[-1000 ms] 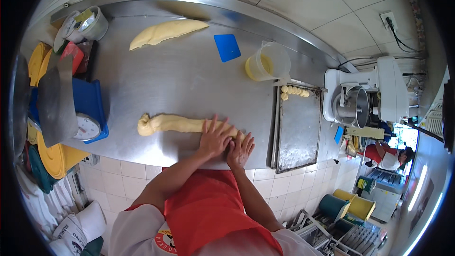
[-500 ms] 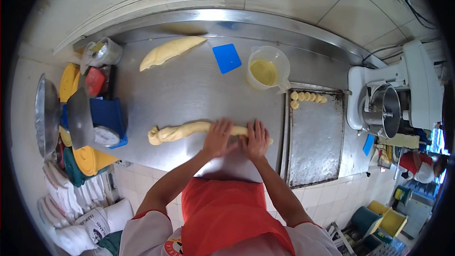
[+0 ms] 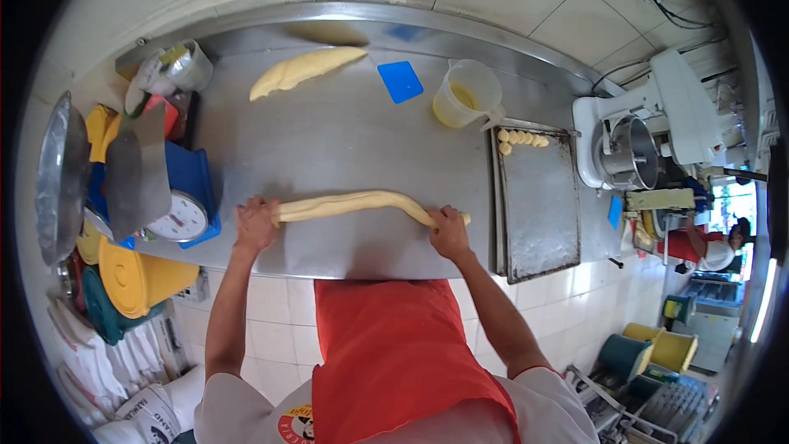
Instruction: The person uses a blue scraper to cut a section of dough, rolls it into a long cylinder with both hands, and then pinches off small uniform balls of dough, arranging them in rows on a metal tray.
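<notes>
Hands drawn apart: left hand [image 3: 257,224] shifted from mid-length to the left end of the dough rope [image 3: 349,203]; right hand [image 3: 448,232] kept near the right end.
Dough rope is laid, bowed, across the near part of the steel table [image 3: 329,144]; its right end is gripped narrowly, its left end covered (how tightly cannot be told). Both ends are presumably held for even control. Tray [image 3: 542,214] with dough balls [image 3: 522,138] is set at right, apparently for easy reach.
</notes>
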The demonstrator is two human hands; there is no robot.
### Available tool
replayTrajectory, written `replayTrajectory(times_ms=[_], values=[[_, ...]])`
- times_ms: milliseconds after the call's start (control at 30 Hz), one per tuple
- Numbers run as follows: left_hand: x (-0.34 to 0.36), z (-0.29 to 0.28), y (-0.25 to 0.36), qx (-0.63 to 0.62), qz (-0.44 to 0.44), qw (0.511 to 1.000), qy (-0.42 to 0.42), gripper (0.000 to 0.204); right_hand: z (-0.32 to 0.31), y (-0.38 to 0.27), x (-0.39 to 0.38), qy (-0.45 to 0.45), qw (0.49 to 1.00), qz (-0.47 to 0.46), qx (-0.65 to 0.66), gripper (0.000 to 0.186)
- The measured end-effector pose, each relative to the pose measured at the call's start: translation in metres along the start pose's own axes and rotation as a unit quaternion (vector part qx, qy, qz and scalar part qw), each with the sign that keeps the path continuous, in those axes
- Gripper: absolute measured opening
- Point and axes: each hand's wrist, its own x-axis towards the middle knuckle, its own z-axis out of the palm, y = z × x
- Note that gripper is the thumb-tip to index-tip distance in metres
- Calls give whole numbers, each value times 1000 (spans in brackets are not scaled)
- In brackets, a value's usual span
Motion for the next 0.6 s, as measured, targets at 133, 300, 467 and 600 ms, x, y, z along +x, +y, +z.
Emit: replayTrajectory(times_ms=[133,300,467,600], values=[[2,70,44,-58,204,963,164,65,13,-25,-44,174,985,-13,-12,51],[16,131,183,-53,359,916,172,60,38,-17,-56,201,977,56,-45,53],[69,173,218,16,272,934,232,66,50,-2,-37,166,978,113,-57,55],[127,125,273,55,143,970,189,80,25,34,32,123,969,177,-118,62]])
